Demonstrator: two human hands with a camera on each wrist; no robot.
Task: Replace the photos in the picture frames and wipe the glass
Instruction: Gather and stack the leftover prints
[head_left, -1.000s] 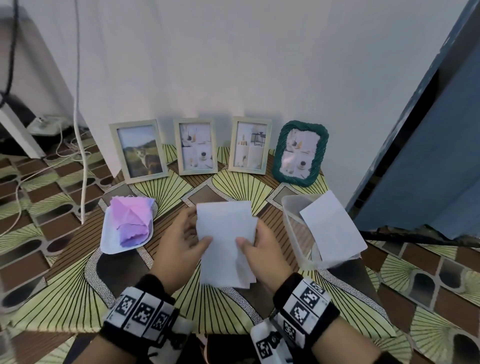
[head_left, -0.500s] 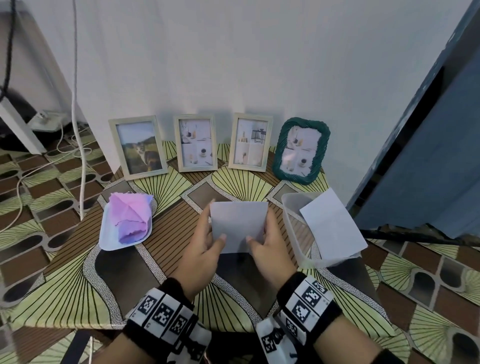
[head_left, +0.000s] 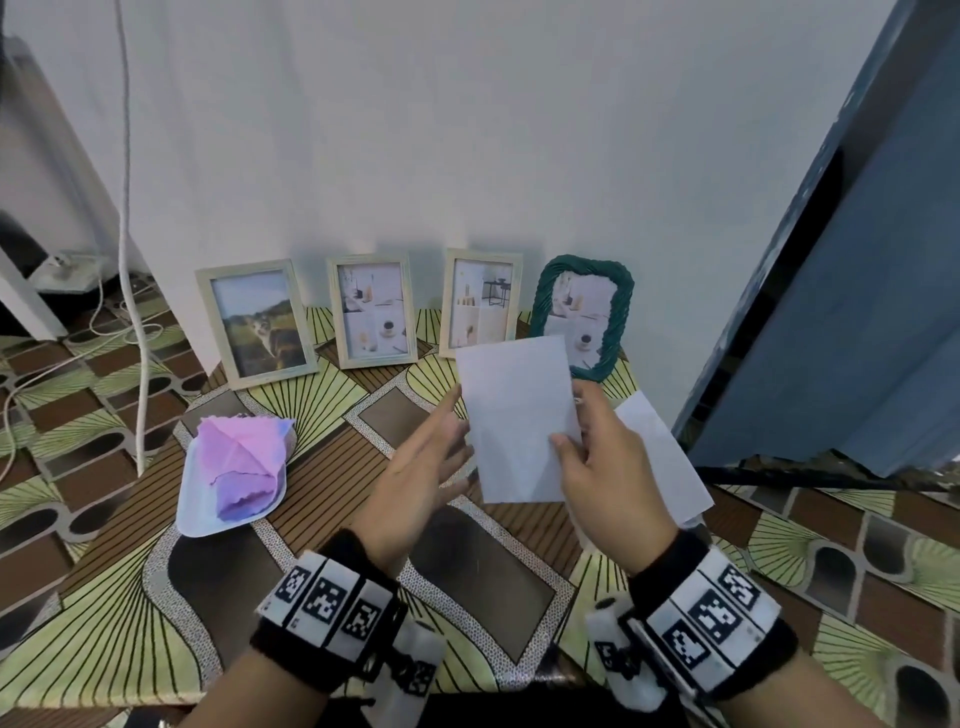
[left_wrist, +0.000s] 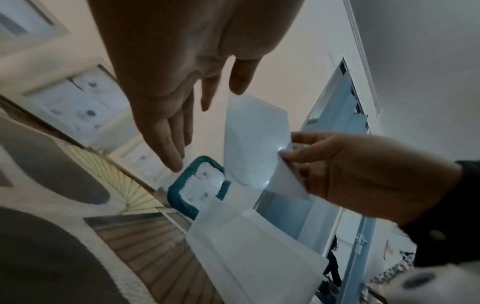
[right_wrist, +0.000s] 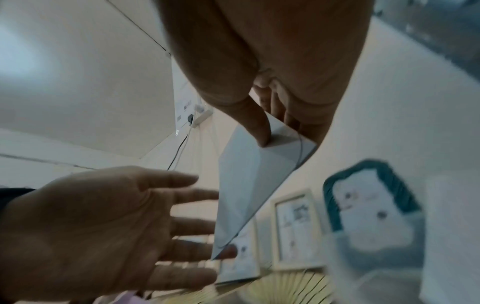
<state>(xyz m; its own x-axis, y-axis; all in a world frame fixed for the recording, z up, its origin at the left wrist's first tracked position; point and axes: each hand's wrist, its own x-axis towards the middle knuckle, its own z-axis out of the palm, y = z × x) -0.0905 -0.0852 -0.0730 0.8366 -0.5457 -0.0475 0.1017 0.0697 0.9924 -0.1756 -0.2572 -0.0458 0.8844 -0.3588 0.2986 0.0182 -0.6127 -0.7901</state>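
We see matt white paper in the sheet (head_left: 514, 415). The cloth (head_left: 241, 467) is soft pink-lilac fabric with pinked edges. 3 frames (head_left: 371, 310) look like pale painted wood; the green frame (head_left: 584, 312) has a ribbed, rope-like finish. The tabletop (head_left: 130, 623) appears smooth, printed and slightly glossy.

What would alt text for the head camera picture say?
A right hand holds up a white sheet while the left hand opens beside it, above a patterned table. Four picture frames lean against the wall; a pink cloth lies at left.
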